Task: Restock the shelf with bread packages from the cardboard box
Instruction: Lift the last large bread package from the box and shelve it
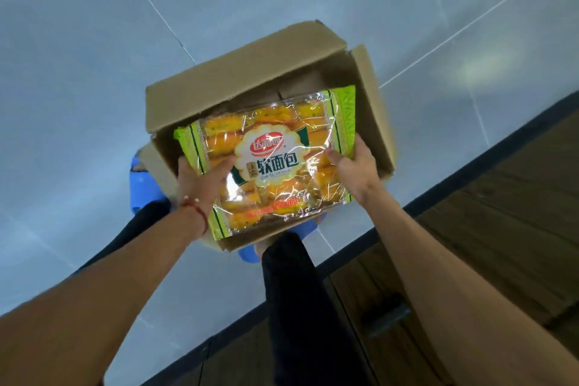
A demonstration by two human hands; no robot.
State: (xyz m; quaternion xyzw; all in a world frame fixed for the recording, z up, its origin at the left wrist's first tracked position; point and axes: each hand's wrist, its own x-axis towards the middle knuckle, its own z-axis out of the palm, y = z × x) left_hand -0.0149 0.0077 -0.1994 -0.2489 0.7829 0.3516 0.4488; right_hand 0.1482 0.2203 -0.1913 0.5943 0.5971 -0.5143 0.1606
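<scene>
A large clear bread package (269, 160) with green ends, yellow rolls inside and a red-and-cream label lies face up over the open cardboard box (219, 84) on the floor. My left hand (200, 180) grips the package's left edge, thumb across the front; a red string bracelet is on that wrist. My right hand (352, 166) holds the package's right edge, thumb on the film. The package covers most of the box's opening, so what lies beneath is hidden. No shelf is in view.
The box rests on grey floor tiles (94, 72). A dark wooden cabinet base (501, 213) with a black plinth runs along the right. My dark trouser legs (291, 291) and blue shoes (147, 182) stand just behind the box.
</scene>
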